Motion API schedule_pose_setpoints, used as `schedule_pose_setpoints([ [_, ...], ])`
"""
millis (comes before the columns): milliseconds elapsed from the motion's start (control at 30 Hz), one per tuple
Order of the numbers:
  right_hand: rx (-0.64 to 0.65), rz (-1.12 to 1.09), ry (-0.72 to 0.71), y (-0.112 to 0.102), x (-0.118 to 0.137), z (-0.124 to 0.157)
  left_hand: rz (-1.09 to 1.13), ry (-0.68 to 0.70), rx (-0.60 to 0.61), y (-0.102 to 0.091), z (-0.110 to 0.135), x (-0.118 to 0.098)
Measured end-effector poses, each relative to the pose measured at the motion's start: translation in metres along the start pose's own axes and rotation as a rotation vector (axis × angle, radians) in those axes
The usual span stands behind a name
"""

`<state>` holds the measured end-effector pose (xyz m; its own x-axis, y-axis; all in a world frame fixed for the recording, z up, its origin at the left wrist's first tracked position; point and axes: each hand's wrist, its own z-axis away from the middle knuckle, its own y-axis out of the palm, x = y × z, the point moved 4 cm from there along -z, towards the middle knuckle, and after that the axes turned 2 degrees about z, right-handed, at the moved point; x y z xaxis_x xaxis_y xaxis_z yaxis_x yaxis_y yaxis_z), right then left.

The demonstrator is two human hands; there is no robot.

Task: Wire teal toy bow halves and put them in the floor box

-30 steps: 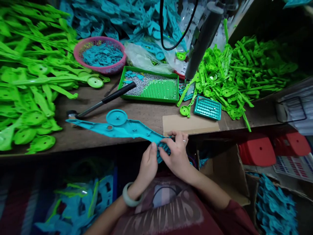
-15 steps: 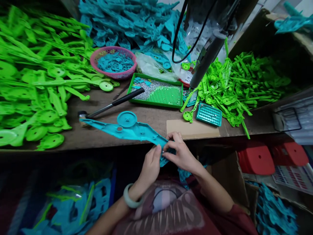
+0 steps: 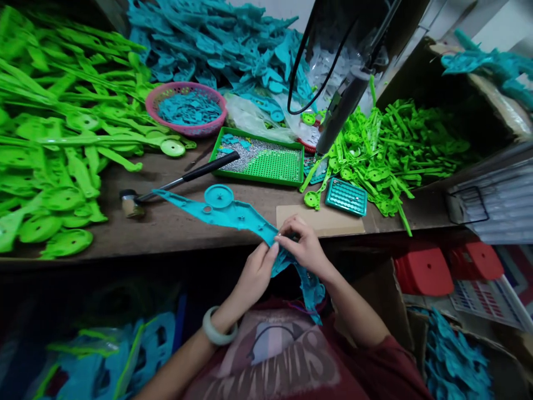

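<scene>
A long teal plastic part (image 3: 237, 214), with a round disc on its upper edge and small posts along it, slants from above the table down into my hands. My left hand (image 3: 257, 271) is closed on its near end, the thumb pressed on top. Just right of that, my right hand (image 3: 303, 244) is in a pinch against the part; a tiny pale speck shows by its fingertips, too small to name. Beneath my right hand, more teal pieces (image 3: 310, 289) hang over my lap, partly hidden by the hands.
A hammer (image 3: 183, 179) lies on the table (image 3: 187, 236). Behind it are a green tray (image 3: 275, 175) of small metal bits and a pink basket (image 3: 187, 129) of teal pieces. A hanging screwdriver (image 3: 339, 114), teal screw tray (image 3: 346, 195), cardboard (image 3: 320, 221) and green parts (image 3: 54, 133) surround it.
The teal part has shifted away from the hammer head, which it overlapped before. My right fingertips have moved up along it, and more teal pieces show below. The whole view has shifted slightly.
</scene>
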<state>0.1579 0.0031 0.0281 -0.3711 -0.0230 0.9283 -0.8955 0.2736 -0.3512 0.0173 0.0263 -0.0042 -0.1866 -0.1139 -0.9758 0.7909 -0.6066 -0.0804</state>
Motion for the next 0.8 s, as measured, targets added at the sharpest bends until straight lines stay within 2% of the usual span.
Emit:
schedule_pose_setpoints([
  [100, -0.01, -0.038, 0.052, 0.006, -0.008, 0.005, 0.03, -0.068, 0.084, 0.007, 0.003, 0.01],
  [267, 0.007, -0.04, 0.102, 0.016, -0.013, 0.01, 0.142, -0.189, -0.068, 0.013, 0.0, 0.027],
  [333, 0.013, -0.054, 0.11, 0.016, -0.015, 0.009, 0.183, -0.197, -0.08, 0.014, -0.003, 0.028],
  [500, 0.053, -0.139, 0.133, 0.013, -0.024, 0.008, 0.292, -0.236, 0.016, 0.017, -0.004, 0.024],
  [667, 0.034, -0.201, 0.092, 0.012, -0.026, 0.01, 0.248, -0.258, -0.008, 0.015, -0.003, 0.024],
  [800, 0.077, -0.195, 0.079, 0.014, -0.026, 0.013, 0.272, -0.244, 0.069, 0.016, -0.002, 0.022],
])
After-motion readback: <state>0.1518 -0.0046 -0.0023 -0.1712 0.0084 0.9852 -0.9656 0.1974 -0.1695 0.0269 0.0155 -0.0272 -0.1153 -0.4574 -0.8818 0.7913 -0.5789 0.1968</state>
